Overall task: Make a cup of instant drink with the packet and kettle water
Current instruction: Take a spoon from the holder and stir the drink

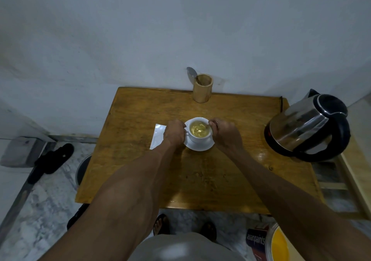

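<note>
A white cup (198,139) stands on a white saucer (200,147) in the middle of the wooden table (200,180). It holds a yellowish foamy drink (198,129). My left hand (174,133) grips the cup's handle on its left side. My right hand (225,133) pinches a spoon (206,127) whose bowl dips into the drink. A silver packet (157,135) lies flat just left of my left hand. The steel kettle (309,126) with a black lid and handle stands at the table's right edge.
A bamboo holder (202,89) with a metal spoon (191,73) stands at the table's back edge against the wall. On the floor lie a black sandal (52,159) at left, and a paint tin (259,240) and a yellow-lidded bucket (279,244) at lower right.
</note>
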